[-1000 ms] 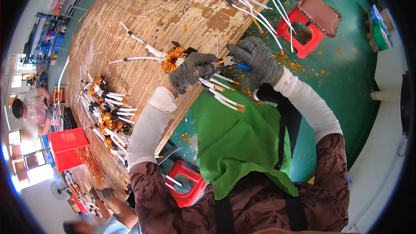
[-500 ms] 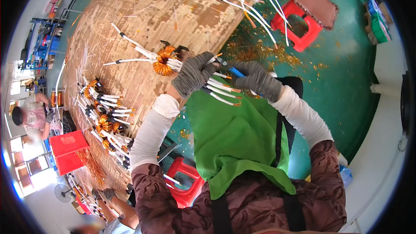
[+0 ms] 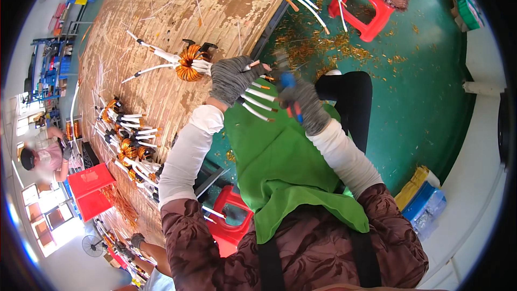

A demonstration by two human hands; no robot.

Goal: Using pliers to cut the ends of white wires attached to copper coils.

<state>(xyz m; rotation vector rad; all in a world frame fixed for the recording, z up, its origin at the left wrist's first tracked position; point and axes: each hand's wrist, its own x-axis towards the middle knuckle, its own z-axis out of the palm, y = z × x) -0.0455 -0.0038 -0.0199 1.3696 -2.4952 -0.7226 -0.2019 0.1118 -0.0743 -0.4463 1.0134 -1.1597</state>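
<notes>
My left hand (image 3: 233, 82), in a grey knitted glove, is closed round the white-sleeved leads of a copper-wound ring coil (image 3: 191, 63). The coil lies by the table edge, with other leads stretching away to its left. Several white leads (image 3: 260, 96) with bare copper ends stick out below the fingers, over my green apron (image 3: 285, 151). One lead end (image 3: 255, 65) pokes out between thumb and forefinger. My gloved right hand (image 3: 308, 105) grips pliers with blue and red handles (image 3: 288, 80). Motion blurs their jaws, which are apart from the leads.
More coils (image 3: 128, 151) are piled on the worn wooden table (image 3: 161, 27), with others at its far end. A red stool (image 3: 366, 13) with a brown cushion stands on the green floor, among copper scraps (image 3: 344, 48). At the left are a red bin (image 3: 89, 183) and co-workers.
The pliers have come away from the lead end by my left hand. My right hand has swung down and left, turning them upright. My left hand still holds the leads.
</notes>
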